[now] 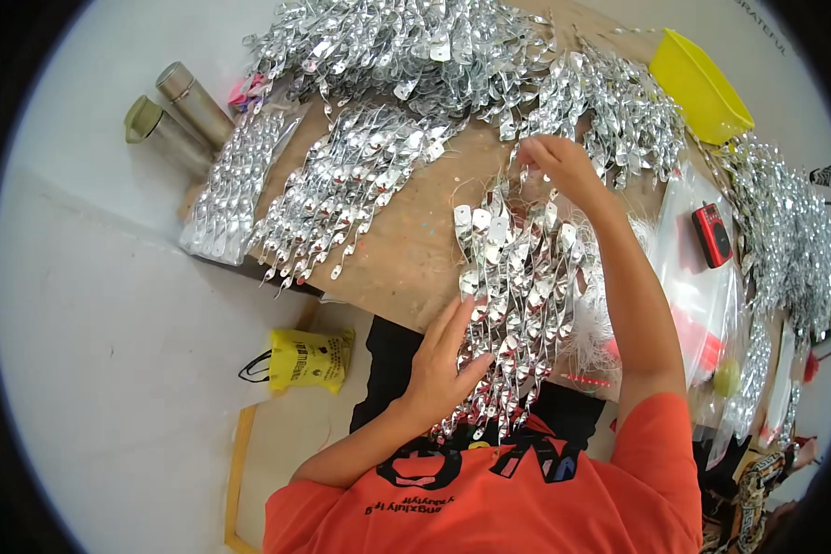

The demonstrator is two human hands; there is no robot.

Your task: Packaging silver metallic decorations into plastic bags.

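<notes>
A bunch of shiny silver twisted strips (517, 286) hangs over the near edge of the brown table, with fine pale threads (535, 189) at its far end. My left hand (441, 365) rests against the left side of this bunch, fingers stretched out and thumb apart. Beyond its far end, my right hand (563, 166) is raised with curled fingers pressed together, close to the threads and a second pile of silver strips (609, 111). Whatever lies between those fingertips is too small to make out.
More silver strips (351, 175) lie at left, and a large heap (406, 55) at the back. Two metal bottles (189, 102) stand far left. A yellow basin (702, 88), a red radio-like device (711, 235) and clear plastic bags (679, 277) are at right. A yellow bag (312, 360) sits below the table.
</notes>
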